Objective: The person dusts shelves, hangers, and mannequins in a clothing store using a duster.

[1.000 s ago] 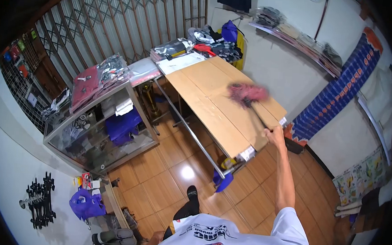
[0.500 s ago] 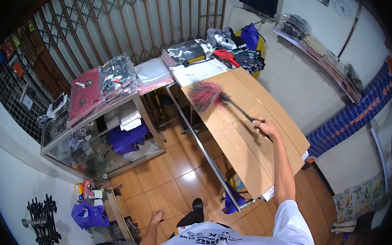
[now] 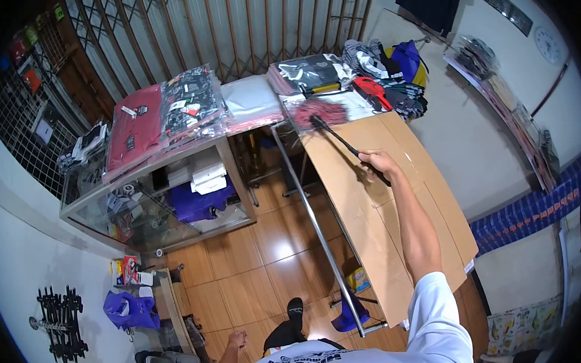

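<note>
My right hand [image 3: 378,163] is closed around the black handle of a feather duster [image 3: 336,138], held out over the tan cardboard sheet [image 3: 395,214]. The duster's reddish-dark head is blurred by motion and lies at the sheet's far left end, over a white packet [image 3: 358,107]. It is hard to tell whether the head touches the surface. Low in the view, my left hand [image 3: 237,340] hangs beside my body with its fingers loosely curled in and no object showing in them.
A metal rail [image 3: 314,223] runs along the sheet's left side. Bagged shirts [image 3: 138,122] lie on a glass display case [image 3: 169,201]. Folded clothes and a red item [image 3: 372,92] sit at the far end. A folding gate [image 3: 247,26] stands behind, a wall shelf [image 3: 507,115] at right.
The feather duster has swept away from me towards the sheet's far end and the white packet, my right arm reaching with it. My head view has shifted a little.
</note>
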Tool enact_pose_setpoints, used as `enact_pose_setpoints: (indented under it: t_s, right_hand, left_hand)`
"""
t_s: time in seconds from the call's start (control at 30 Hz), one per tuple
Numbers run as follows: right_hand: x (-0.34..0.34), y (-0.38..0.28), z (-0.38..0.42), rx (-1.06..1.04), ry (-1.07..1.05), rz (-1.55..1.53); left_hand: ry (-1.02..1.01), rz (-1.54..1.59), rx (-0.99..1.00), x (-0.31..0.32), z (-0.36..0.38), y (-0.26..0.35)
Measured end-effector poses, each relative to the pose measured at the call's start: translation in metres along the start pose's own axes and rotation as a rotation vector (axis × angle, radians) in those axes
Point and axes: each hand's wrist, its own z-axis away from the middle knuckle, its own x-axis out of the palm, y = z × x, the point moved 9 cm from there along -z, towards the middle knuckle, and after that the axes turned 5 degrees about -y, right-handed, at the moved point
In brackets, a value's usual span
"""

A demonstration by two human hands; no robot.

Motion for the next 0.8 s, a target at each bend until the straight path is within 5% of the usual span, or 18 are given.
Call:
enact_pose_setpoints:
  t_s: [0.07, 0.13, 0.2, 0.23, 0.33, 0.47, 0.53, 0.6, 0.67, 0.8]
  right_hand:
    - [0.012, -0.004, -0.006, 0.052, -0.077, -0.118]
    - [0.010, -0.005, -0.009, 0.006, 0.068, -0.007]
    - [0.017, 0.003, 0.000, 0.008, -0.011, -0.097]
    - [0.030, 0.007, 0.018, 0.047, -0.220, -0.167]
    - [0.012, 0.001, 0.091, 0.025, -0.256, -0.149]
    - [-0.066, 0.098, 0.128, -0.027, 0.335, -0.087]
    - [-0.083, 0.122, 0.167, -0.027, 0.434, 0.072]
    - [-0.063, 0.124, 0.226, 0.130, 0.048, -0.155]
    - [-0.055, 0.132, 0.280, 0.213, -0.093, -0.241]
    - [-0.037, 0.175, 0.350, 0.119, 0.243, -0.199]
  left_hand:
    - [-0.073, 0.127, -0.046, 0.001, -0.006, -0.026]
    - [-0.220, 0.370, -0.114, 0.011, -0.004, -0.042]
    - [-0.129, 0.285, -0.129, 0.014, 0.003, -0.042]
    - [-0.045, 0.197, -0.137, 0.013, 0.008, -0.035]
    - [-0.212, 0.059, -0.048, 0.033, 0.010, -0.005]
    - [-0.075, 0.003, 0.015, 0.040, 0.016, 0.041]
    - [-0.119, -0.045, 0.018, 0.043, -0.003, 0.056]
    - [-0.058, -0.095, 0.054, 0.044, -0.015, 0.074]
    - [0.006, -0.149, 0.071, 0.042, -0.014, 0.083]
    - [-0.002, -0.253, 0.209, 0.058, -0.018, 0.115]
